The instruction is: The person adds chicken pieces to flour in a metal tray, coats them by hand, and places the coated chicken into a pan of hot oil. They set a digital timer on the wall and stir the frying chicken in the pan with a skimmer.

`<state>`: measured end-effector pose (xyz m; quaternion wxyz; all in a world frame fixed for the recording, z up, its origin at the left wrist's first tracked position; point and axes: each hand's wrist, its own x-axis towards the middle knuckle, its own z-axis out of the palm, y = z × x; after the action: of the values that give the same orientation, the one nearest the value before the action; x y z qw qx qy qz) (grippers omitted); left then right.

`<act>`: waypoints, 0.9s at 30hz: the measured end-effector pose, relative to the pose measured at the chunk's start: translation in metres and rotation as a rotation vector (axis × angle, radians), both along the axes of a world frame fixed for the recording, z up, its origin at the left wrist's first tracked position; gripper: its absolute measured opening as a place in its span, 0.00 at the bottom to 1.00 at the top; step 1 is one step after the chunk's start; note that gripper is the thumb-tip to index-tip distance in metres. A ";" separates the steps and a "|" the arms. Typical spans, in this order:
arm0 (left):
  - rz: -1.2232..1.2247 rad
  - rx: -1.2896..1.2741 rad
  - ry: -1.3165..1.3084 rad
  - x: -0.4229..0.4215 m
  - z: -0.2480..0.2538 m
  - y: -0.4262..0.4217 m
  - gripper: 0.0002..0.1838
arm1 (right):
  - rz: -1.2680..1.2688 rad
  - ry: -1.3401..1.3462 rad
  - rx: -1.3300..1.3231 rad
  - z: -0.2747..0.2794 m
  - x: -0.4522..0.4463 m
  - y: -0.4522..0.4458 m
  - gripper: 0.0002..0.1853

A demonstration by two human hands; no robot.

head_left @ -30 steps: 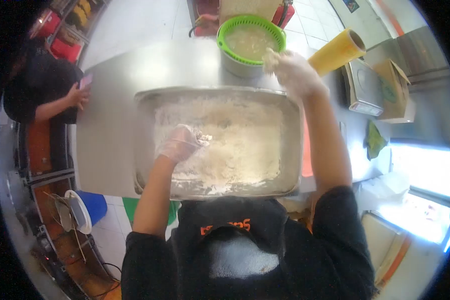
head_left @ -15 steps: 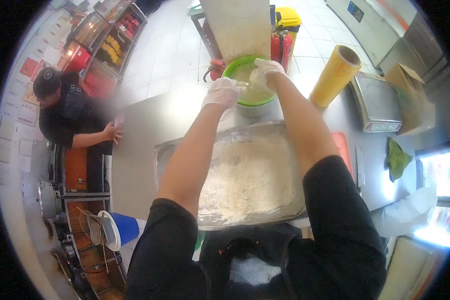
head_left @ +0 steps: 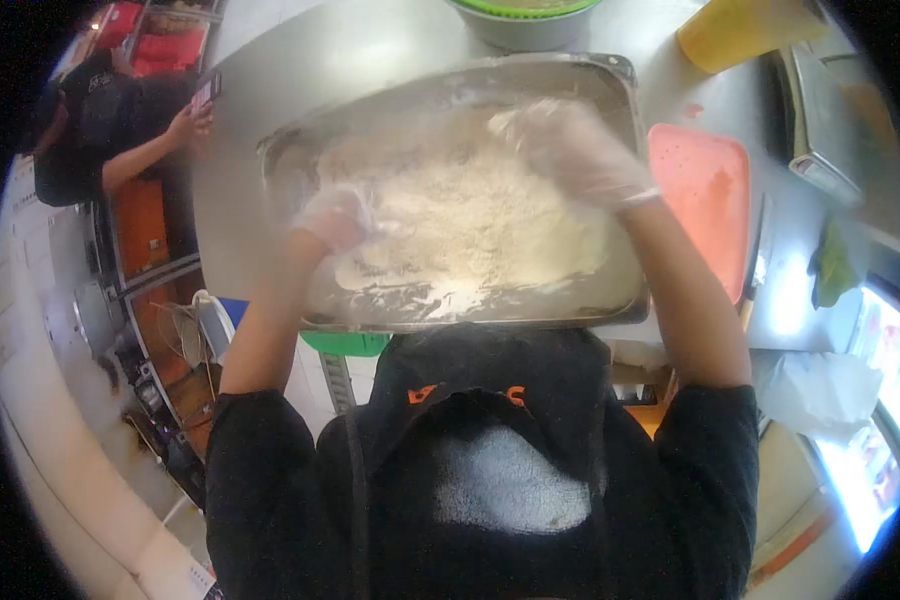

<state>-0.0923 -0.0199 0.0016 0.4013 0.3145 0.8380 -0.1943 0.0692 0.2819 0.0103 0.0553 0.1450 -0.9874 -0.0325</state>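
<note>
Since the tray (head_left: 622, 285) had raised walls penning the powder (head_left: 470, 225), we held our left hand (head_left: 336, 218) and right hand (head_left: 582, 155) over it, each grip too blurred to tell.

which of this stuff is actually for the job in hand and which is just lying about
Likely in use:
left hand and right hand, both over the tray
metal tray
pale powder
perhaps the green-rimmed tub

Seemingly just lying about:
pink board or tray
yellow roll
green cloth
</note>
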 end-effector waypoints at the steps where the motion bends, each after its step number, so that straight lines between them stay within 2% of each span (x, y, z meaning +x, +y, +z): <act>1: 0.006 -0.006 -0.007 0.011 0.000 -0.005 0.30 | -0.067 -0.228 -0.286 -0.015 0.005 -0.019 0.16; 2: 0.077 0.031 -0.027 0.031 0.002 -0.006 0.32 | -0.135 -0.457 -0.568 -0.034 0.013 -0.033 0.17; 4: 0.155 0.075 -0.041 0.058 -0.006 -0.021 0.35 | -0.076 -0.630 -0.509 -0.080 0.022 -0.064 0.15; 5: -0.073 0.344 0.221 0.073 -0.031 -0.037 0.33 | -0.088 -0.805 -0.483 -0.051 0.016 -0.079 0.15; 6: -0.182 0.481 0.347 0.081 -0.036 -0.039 0.32 | -0.099 -0.978 -0.452 -0.019 0.013 -0.095 0.15; 7: -0.291 0.607 0.493 0.088 -0.041 -0.042 0.32 | -0.091 -0.979 -0.442 -0.016 0.023 -0.103 0.15; 10: -0.104 0.495 0.089 0.098 -0.021 -0.029 0.28 | -0.041 -1.122 -0.477 -0.041 0.048 -0.116 0.13; 12: 0.031 0.269 -0.133 0.099 -0.009 -0.020 0.27 | -0.077 -0.920 -0.569 -0.068 0.061 -0.114 0.13; 15: 0.180 0.093 -0.345 0.089 0.013 -0.008 0.26 | -0.131 -0.844 -0.543 -0.043 0.061 -0.097 0.13; 16: 0.223 0.075 -0.378 0.085 0.018 -0.007 0.25 | -0.120 -0.848 -0.531 -0.019 0.050 -0.093 0.13; 18: 0.275 0.063 -0.413 0.078 0.020 -0.011 0.25 | -0.185 -0.887 -0.235 0.030 0.031 -0.088 0.14; 19: 0.263 0.070 -0.395 0.076 0.011 -0.020 0.25 | -0.186 -0.895 -0.233 0.028 0.033 -0.085 0.14; 21: 0.225 0.090 -0.328 0.072 -0.004 -0.037 0.24 | -0.448 -0.779 -0.400 0.019 0.036 -0.071 0.14; 22: 0.226 0.090 -0.332 0.070 -0.006 -0.042 0.24 | -0.448 -0.782 -0.399 0.002 0.043 -0.060 0.14; 24: 0.416 0.082 -0.311 0.067 -0.007 -0.048 0.25 | -0.336 -0.352 -0.673 -0.037 0.061 -0.041 0.12; 25: 0.416 0.082 -0.310 0.068 -0.004 -0.049 0.25 | -0.336 -0.352 -0.674 -0.031 0.057 -0.042 0.12; 27: 0.542 0.427 -0.269 0.071 0.012 -0.049 0.25 | -0.763 -0.709 -1.489 -0.013 0.049 -0.043 0.10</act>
<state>-0.0212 -0.0692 0.0135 0.4700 0.1806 0.8524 0.1414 0.1185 0.2391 -0.0030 -0.1867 -0.2634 -0.6931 0.6445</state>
